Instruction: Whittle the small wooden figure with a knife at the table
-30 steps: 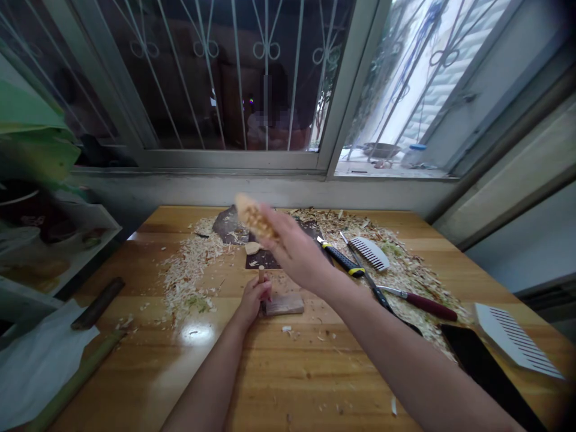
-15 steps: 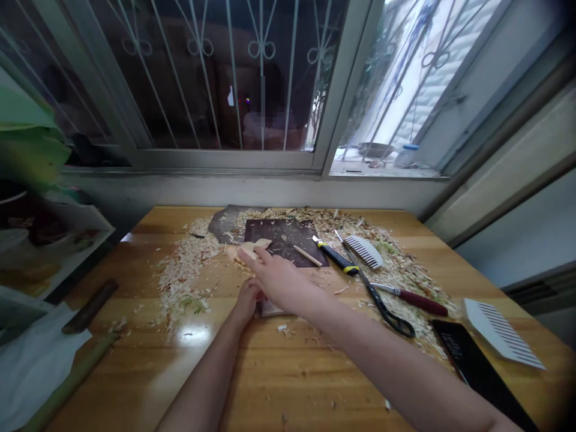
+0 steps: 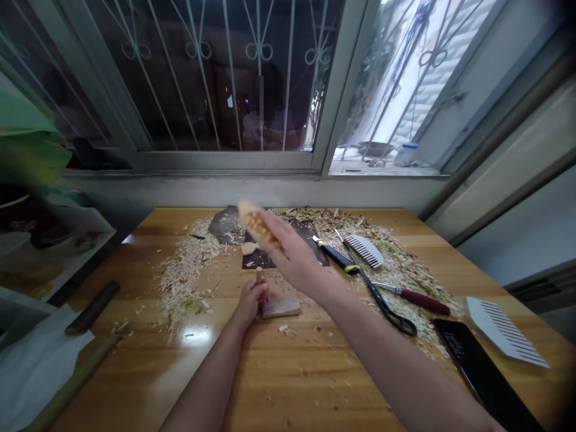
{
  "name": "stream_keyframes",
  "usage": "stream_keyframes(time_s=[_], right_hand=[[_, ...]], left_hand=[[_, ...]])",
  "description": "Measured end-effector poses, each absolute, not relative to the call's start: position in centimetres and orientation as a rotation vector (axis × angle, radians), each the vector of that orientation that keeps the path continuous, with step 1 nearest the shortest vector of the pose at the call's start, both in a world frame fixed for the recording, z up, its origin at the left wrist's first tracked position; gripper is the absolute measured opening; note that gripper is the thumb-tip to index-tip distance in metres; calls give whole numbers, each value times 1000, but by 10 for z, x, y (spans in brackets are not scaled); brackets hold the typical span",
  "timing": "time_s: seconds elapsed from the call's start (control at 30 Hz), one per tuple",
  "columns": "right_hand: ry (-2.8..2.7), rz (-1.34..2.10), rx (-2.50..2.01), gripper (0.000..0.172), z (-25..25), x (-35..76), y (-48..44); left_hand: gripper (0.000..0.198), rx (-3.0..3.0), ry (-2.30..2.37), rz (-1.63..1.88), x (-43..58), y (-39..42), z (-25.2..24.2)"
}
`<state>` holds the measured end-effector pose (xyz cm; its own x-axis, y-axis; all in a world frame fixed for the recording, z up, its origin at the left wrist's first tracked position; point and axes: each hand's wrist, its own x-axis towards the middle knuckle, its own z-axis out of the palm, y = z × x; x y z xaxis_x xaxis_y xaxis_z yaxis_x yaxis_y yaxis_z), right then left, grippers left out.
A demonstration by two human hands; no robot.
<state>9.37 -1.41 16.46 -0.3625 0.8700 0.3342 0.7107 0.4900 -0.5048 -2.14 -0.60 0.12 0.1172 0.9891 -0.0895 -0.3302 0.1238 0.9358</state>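
Note:
My right hand [image 3: 292,255] is raised over the table with its fingers closed round a pale wooden mallet-like piece [image 3: 252,221], blurred by motion. My left hand [image 3: 252,298] rests on the wooden table [image 3: 288,372] and pinches a small upright wooden peg or tool handle [image 3: 258,276]. The peg stands against the left end of a small wooden block [image 3: 281,306]. Behind them lies a dark sheet [image 3: 270,259] with a small pale wood piece [image 3: 248,248] on it.
Wood shavings [image 3: 184,270] cover the far half of the table. To the right lie a yellow-black knife [image 3: 338,258], scissors [image 3: 382,300], a red-handled tool [image 3: 418,299], two white combs [image 3: 368,250] [image 3: 504,331] and a black phone [image 3: 468,354]. A dark stick [image 3: 92,307] lies left.
My right hand came down with the wooden piece onto the peg half a second ago and has risen again. My left hand has kept its hold on the peg.

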Motion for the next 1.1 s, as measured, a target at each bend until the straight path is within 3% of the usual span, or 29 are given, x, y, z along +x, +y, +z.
stream_keyframes(time_s=[0.2, 0.37, 0.63, 0.8, 1.1], right_hand=[[-2272, 607, -1312, 46, 152, 88, -20], [-1781, 812, -1198, 53, 146, 99, -15], [-1078, 1327, -1329, 58, 47, 97, -37], [-1189, 1318, -1412, 61, 22, 94, -26], [-1529, 1052, -1537, 53, 8, 96, -18]], left_hand=[[17, 928, 967, 1215, -21, -7, 0], [22, 954, 960, 1216, -19, -11, 5], [26, 981, 943, 1336, -28, -1, 8], [23, 1000, 880, 1352, -36, 3, 18], [43, 994, 1014, 1374, -26, 6, 24]])
